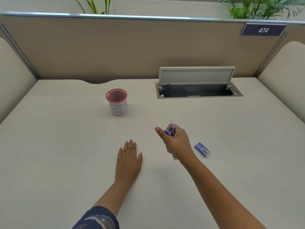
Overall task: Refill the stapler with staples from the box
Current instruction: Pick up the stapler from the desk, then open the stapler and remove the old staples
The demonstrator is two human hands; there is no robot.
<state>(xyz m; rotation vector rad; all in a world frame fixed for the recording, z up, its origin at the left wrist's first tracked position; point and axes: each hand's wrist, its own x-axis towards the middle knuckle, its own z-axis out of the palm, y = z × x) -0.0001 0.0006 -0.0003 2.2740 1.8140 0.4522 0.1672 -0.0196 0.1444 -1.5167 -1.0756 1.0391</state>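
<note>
My right hand (177,142) is closed around a small purple stapler (170,131), held a little above the desk. Its purple end pokes out above my fingers, and a metal part shows below my palm. The blue staple box (202,149) lies flat on the desk just right of that hand, apart from it. My left hand (128,160) rests palm down on the desk with fingers spread slightly, holding nothing, to the left of the stapler.
A red mesh cup (116,102) with a white label reading "BIN" stands at the back left. An open cable tray (198,92) with its lid raised is set into the white desk (66,146) at the back right. Beige partition walls surround the desk.
</note>
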